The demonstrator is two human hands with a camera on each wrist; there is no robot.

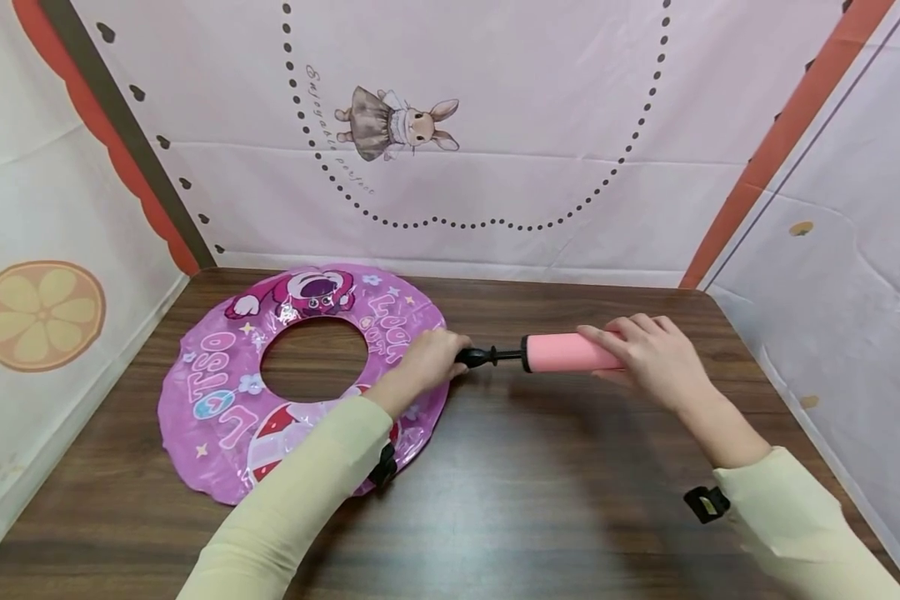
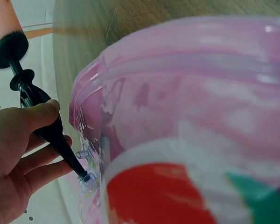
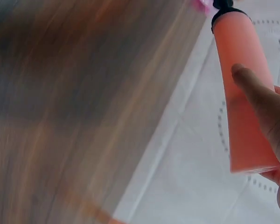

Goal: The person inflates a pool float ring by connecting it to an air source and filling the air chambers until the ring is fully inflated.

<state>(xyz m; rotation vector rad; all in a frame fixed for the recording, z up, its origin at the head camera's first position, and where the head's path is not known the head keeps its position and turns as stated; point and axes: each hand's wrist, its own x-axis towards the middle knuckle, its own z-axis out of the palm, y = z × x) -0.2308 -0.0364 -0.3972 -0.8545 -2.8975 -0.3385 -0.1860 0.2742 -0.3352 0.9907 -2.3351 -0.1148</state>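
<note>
A pink hand pump [image 1: 562, 352] with a black nozzle end lies level between both hands above the table. My left hand [image 1: 437, 360] grips the pump's black nozzle [image 2: 45, 114], whose tip sits in the clear valve [image 2: 87, 179] of a purple swim ring [image 1: 210, 450]. Around the pink barrel [image 3: 245, 93] curl the fingers and thumb of my right hand [image 1: 656, 360]. A short stretch of black rod shows between nozzle and barrel. The ring, puffed with some air and wrinkled at its edge, lies on the left of the table, printed with a bear and letters.
The brown wooden table [image 1: 495, 517] runs up to a pale cloth wall [image 1: 540, 100] at the back, with cloth walls on the left and right too. A black strap piece [image 1: 707, 504] is worn at the right sleeve.
</note>
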